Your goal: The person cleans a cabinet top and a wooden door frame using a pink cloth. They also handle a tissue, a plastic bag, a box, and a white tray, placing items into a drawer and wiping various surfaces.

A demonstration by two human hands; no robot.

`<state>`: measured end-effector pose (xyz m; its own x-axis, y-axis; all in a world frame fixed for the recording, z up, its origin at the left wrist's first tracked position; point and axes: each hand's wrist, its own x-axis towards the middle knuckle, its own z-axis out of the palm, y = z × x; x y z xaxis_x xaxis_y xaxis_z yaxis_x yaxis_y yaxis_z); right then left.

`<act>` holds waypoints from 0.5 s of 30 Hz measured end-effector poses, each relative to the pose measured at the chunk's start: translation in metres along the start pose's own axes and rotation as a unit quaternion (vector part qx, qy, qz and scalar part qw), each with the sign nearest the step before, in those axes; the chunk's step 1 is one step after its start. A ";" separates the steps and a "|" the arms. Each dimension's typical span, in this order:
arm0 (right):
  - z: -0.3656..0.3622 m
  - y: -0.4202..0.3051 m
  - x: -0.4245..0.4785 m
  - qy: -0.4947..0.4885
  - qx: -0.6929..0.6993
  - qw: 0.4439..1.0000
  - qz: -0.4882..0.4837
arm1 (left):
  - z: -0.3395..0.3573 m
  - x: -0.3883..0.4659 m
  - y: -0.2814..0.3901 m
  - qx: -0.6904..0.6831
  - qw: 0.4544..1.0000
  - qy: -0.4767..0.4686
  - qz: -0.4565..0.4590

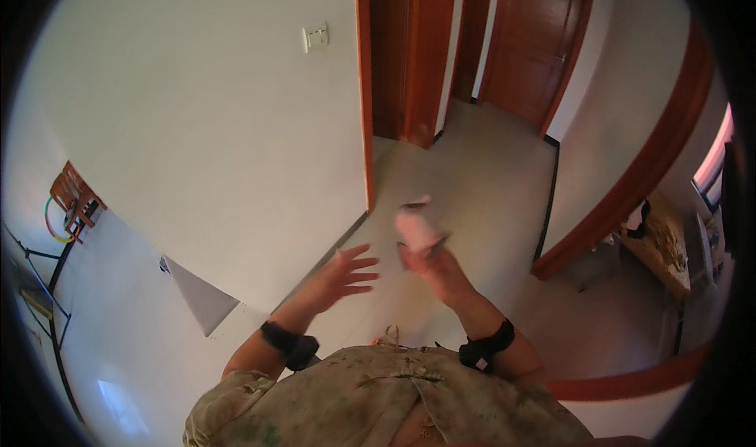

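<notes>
A pale pink object [418, 229] with dark edges is at the fingers of my right hand [426, 264]. It is too blurred to tell its kind. Just beyond it shows a small pink and dark piece [416, 203]; whether both are one thing I cannot tell. My left hand [339, 278] is held out in front of the white wall's lower corner, fingers spread and nothing in it. Black bands are strapped around my left forearm [289, 343] and right forearm [487, 346].
A white wall [207, 122] with a light switch [315, 37] stands ahead on the left. Beyond runs a tiled hallway floor [472, 151] to a brown wooden door [528, 45]. At right are a curved wooden door frame [638, 175] and a wooden piece [658, 246]. A wooden chair [74, 193] stands far left.
</notes>
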<state>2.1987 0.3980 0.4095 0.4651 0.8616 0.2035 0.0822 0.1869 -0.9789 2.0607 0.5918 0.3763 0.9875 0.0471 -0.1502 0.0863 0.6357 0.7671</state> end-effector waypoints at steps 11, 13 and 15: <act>-0.187 0.064 0.150 0.138 -0.079 0.987 -0.003 | 0.001 0.235 0.174 0.232 0.925 0.021 0.298; -0.230 0.081 0.170 0.149 -0.057 0.987 0.011 | -0.020 0.251 0.198 -0.122 0.942 0.082 0.303; -0.277 0.094 0.189 0.162 -0.061 0.984 0.030 | -0.053 0.288 0.222 0.136 0.800 0.333 0.480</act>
<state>2.5384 0.4478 0.3517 0.7270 0.6703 0.1490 0.1426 0.0650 -0.9876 2.3575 0.7874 0.4701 0.3343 0.8712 0.3596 -0.5547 -0.1266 0.8224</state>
